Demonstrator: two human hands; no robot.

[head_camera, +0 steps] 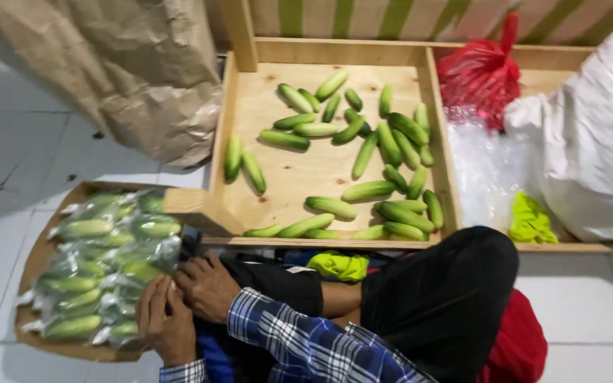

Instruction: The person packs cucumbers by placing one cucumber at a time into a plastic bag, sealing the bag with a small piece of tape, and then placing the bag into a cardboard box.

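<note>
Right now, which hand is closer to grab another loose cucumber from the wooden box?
Probably the right hand. It sits nearer the wooden tray of loose cucumbers. The left hand lies lower, at the edge of the bagged cucumbers on the cardboard.

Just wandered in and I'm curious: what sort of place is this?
Probably a small produce-packing spot on a tiled floor: loose cucumbers in a wooden tray, and wrapped packs piled on a board by the person's hands.
</note>
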